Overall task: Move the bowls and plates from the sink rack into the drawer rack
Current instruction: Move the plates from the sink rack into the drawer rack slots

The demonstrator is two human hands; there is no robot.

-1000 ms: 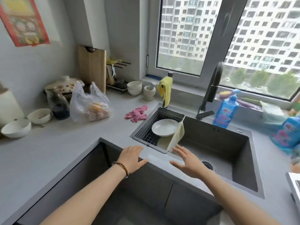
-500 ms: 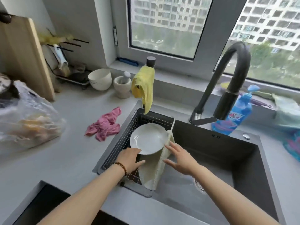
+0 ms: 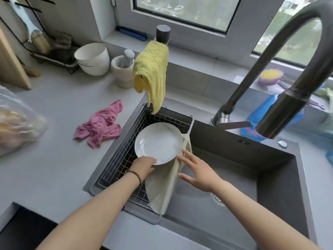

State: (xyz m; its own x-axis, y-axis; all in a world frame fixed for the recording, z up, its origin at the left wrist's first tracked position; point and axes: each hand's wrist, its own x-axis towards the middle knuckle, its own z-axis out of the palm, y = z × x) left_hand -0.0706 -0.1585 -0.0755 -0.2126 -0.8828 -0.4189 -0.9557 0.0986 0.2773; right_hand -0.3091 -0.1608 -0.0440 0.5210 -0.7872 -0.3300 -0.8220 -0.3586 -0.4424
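Closing on the plate (image 3: 158,143), our left hand (image 3: 143,167) now grips its near rim; our right hand (image 3: 198,170) stays spread alongside.

Pink cloth (image 3: 100,123) lies near what looks like bagged fruit (image 3: 16,127).

The plate (image 3: 158,141) sits in the sink rack (image 3: 115,165), seemingly atop a cloth (image 3: 162,192).

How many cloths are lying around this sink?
3: a yellow cloth hanging above the rack, a pink cloth on the counter, a beige mesh cloth draped over the rack's edge. Pale fabric at far right may be another.
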